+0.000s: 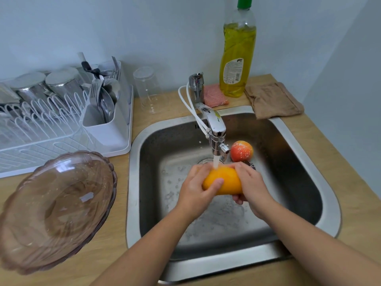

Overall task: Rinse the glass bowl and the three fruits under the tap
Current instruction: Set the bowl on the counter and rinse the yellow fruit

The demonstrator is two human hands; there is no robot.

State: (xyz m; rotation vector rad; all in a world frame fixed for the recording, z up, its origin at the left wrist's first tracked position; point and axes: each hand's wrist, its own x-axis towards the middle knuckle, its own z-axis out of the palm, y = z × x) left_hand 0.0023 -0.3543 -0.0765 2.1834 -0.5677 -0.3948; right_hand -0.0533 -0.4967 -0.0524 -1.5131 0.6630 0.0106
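An orange fruit (226, 180) is held under the running tap (216, 129), above the steel sink (305, 145). My left hand (195, 188) grips its left end and my right hand (250, 186) wraps its right end. A red-orange fruit (241, 151) beaded with water lies in the sink behind my hands. A dark fruit (250, 165) peeks out just behind my right hand, mostly hidden. The tinted glass bowl (55, 209) rests wet on the wooden counter left of the sink.
A white dish rack (61, 124) with steel cups and cutlery stands at the back left. An upturned clear glass (149, 89) sits beside it. Yellow dish soap bottle (237, 56), pink sponge (214, 96) and a brown cloth (272, 100) line the sink's far edge.
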